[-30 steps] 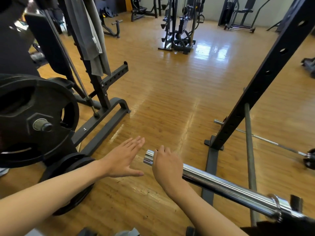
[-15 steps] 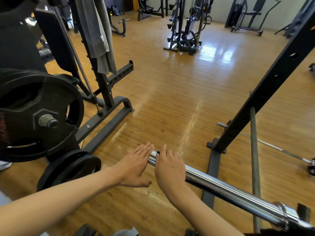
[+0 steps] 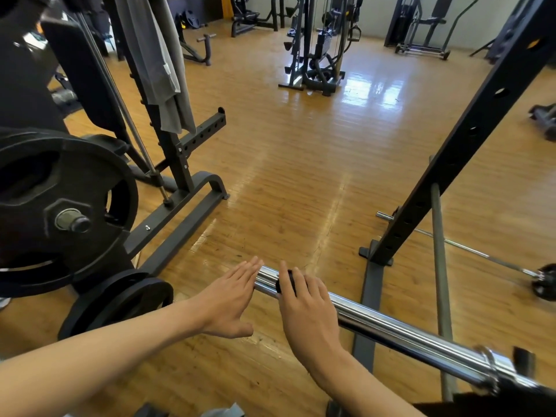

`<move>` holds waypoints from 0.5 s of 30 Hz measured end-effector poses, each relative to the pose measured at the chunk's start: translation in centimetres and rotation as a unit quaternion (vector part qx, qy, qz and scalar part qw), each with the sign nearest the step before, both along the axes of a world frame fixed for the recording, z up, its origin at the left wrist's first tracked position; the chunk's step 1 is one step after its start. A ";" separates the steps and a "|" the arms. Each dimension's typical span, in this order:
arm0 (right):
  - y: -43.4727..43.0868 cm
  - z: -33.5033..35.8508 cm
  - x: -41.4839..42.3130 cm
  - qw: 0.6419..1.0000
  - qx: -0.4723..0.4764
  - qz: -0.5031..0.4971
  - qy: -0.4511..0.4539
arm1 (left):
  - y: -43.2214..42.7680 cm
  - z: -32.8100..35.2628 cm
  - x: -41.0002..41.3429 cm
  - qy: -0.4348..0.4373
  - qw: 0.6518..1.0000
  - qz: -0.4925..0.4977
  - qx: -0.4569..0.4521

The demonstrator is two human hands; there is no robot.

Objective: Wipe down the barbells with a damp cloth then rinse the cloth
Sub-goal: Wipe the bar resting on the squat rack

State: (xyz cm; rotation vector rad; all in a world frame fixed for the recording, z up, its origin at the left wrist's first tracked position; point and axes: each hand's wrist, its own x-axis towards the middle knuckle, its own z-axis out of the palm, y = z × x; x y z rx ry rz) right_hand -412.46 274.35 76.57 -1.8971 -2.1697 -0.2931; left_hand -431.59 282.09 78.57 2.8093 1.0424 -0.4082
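Reaching forward at 6 o'clock, both bare hands meet the near end of a long chrome steel barbell (image 3: 406, 335), which runs from the hands down toward 4 o'clock, above the glossy wooden plank floor (image 3: 301, 164); the left hand (image 3: 230, 299) is flat, fingers straight and together, fingertips touching the very end of the barbell's sleeve, thumb held out below; the right hand (image 3: 307, 314) lies just beside it on top of the sleeve, fingers bent over the metal and clasping it; a small dark thing (image 3: 284, 285) shows between its first two fingers, too hidden to say what it is. At 9 o'clock a large black round weight plate (image 3: 60, 188) sits on a steel peg; a smaller black plate (image 3: 120, 302) stands below it at 8 o'clock. At 11 o'clock a long grey cloth (image 3: 156, 61) hangs over a black rack post. From 3 to 1 o'clock a black steel upright with holes (image 3: 457, 158) leans across the view.
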 end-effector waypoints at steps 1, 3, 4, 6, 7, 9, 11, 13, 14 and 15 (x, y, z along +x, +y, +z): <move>1.2 0.6 -0.9 0.999 -0.026 -0.022 0.002 | 0.0 0.1 0.1 0.000 1.000 0.003 -0.006; 3.5 1.9 -3.3 0.997 -0.061 -0.038 0.010 | -0.1 0.4 0.2 -0.016 1.000 0.006 -0.011; 4.3 2.3 -4.4 0.997 -0.068 -0.024 0.013 | -0.1 0.5 0.2 -0.029 1.000 -0.002 -0.013; 4.5 1.8 -5.6 0.998 -0.056 0.033 0.007 | -0.1 0.8 0.1 -0.046 0.999 -0.022 -0.012; 4.0 1.6 -5.5 0.997 -0.055 0.057 0.010 | -0.1 0.8 0.1 -0.046 0.999 -0.024 -0.009; 2.7 1.0 -3.7 0.995 -0.045 0.088 -0.001 | 0.0 0.9 0.1 -0.020 1.000 -0.014 -0.007; 1.0 0.5 -1.0 0.997 -0.033 0.070 -0.020 | 0.2 0.7 -0.2 0.013 1.000 -0.005 -0.004; -0.6 0.1 2.0 0.999 -0.005 0.044 -0.013 | 0.5 0.9 -0.6 0.042 0.999 -0.019 0.005; -1.5 0.1 3.4 1.000 0.001 0.030 0.000 | 0.8 1.1 -0.7 0.058 0.998 -0.034 0.008; -2.2 0.4 4.6 1.000 -0.006 0.012 0.012 | 1.0 1.2 -0.8 0.067 0.997 -0.043 0.007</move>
